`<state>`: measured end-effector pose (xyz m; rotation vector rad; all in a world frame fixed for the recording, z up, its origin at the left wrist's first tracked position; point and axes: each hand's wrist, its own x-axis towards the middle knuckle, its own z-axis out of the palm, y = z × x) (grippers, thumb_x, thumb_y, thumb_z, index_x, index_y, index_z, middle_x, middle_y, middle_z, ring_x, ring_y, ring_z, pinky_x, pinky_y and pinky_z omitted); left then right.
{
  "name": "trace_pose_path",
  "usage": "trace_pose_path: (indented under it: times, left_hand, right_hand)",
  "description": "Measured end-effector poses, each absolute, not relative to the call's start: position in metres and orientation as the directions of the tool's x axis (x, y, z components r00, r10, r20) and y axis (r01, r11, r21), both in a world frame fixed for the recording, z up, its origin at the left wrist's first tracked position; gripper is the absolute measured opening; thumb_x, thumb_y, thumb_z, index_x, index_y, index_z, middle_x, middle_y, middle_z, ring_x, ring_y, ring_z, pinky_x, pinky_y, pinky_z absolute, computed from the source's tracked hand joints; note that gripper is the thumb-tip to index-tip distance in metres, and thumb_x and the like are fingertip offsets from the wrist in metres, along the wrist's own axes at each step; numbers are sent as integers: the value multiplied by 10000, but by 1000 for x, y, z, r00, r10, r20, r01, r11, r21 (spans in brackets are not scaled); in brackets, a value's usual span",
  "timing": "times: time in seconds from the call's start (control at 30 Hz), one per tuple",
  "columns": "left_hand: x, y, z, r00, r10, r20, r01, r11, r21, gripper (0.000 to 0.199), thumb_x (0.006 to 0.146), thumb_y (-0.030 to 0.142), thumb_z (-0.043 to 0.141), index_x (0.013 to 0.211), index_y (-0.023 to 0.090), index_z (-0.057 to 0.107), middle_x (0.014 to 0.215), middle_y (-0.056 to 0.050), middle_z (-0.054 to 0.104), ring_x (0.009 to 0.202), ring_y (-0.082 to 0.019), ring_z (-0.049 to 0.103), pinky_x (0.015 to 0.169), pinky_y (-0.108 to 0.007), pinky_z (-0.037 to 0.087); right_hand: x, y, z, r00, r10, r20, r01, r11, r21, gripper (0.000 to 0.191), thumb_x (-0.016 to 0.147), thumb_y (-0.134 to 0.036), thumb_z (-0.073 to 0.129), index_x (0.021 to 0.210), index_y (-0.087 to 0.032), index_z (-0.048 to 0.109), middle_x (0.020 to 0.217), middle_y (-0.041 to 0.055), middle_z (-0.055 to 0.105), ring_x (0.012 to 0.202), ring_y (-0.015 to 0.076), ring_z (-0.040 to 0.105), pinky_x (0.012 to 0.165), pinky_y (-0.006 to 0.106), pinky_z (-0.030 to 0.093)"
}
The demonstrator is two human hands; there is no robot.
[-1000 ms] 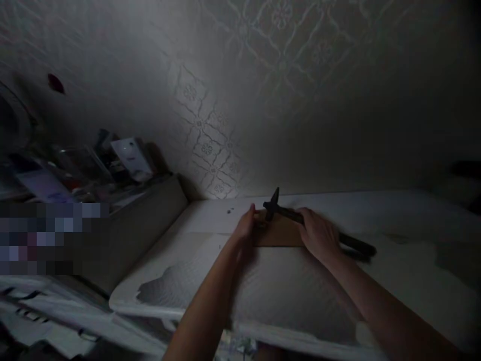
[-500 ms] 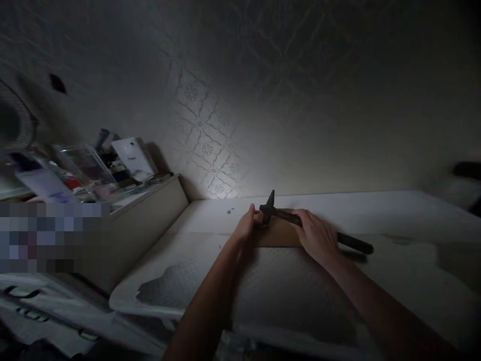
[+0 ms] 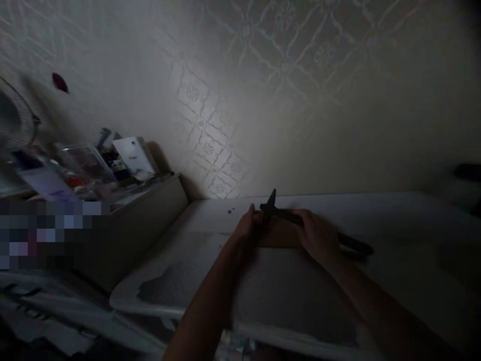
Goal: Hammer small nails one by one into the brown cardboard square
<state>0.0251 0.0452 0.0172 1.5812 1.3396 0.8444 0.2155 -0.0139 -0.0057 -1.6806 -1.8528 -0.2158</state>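
Far left, clutter (image 3: 88, 163) was blurred, with pixelation below. Left hand (image 3: 246, 225) was at the left end of a brown board (image 3: 280, 236) on the white table (image 3: 293, 288); fingers mostly hidden, couldn't tell whether they pinched anything. Cross-peen hammer (image 3: 287, 215) had its head over that end, just beside the fingertips; contact too dark to confirm. Looked like light hammering; another tap would call for clear fingertips. Right hand (image 3: 319, 235) was wrapped round the handle (image 3: 355, 243). Dark object (image 3: 468, 172), right edge: cut off, unidentifiable.

Board (image 3: 280, 236) on table (image 3: 201, 220); hammer (image 3: 288, 215) over board; wall (image 3: 300, 130) behind
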Motion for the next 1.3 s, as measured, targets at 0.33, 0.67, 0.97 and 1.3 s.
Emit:
trace_pose_path:
  times: [0.33, 0.67, 0.97, 1.3]
  left_hand:
    - [24, 45, 18, 182, 979, -89, 289, 34, 957, 712, 892, 635, 185, 1157, 113, 590, 829, -95, 686, 810, -206, 616, 736, -279, 425]
    - [25, 45, 17, 180, 976, -122, 228, 79, 970, 732, 860, 676, 237, 1136, 99, 592, 804, -97, 679, 799, -234, 606, 734, -314, 414]
    - [25, 45, 17, 196, 974, -112, 206, 70, 976, 753, 836, 707, 261, 1116, 99, 606, 811, -106, 691, 830, -250, 611, 767, -321, 411]
    - [25, 46, 15, 196, 974, -118, 234, 70, 970, 730, 866, 666, 219, 1139, 103, 594, 838, -108, 689, 877, -256, 605, 790, -331, 404]
  right_hand:
    - [216, -15, -5, 8, 851, 525, 941, 171, -292, 213, 875, -180, 470, 1080, -226, 502, 1052, 41, 635, 882, 212, 611, 700, 313, 406]
    - [216, -13, -9, 9, 835, 550, 946, 171, -275, 223, 856, -164, 499, 1069, -230, 503, 1028, 30, 641, 870, 199, 610, 688, 297, 389]
    - [216, -14, -7, 16, 825, 566, 950, 163, -264, 220, 856, -152, 488, 1062, -224, 512, 1024, 36, 643, 861, 202, 613, 677, 299, 390]
    - [216, -13, -9, 26, 809, 588, 942, 177, -284, 215, 859, -183, 489, 1064, -229, 532, 1027, 41, 642, 860, 198, 611, 673, 297, 400]
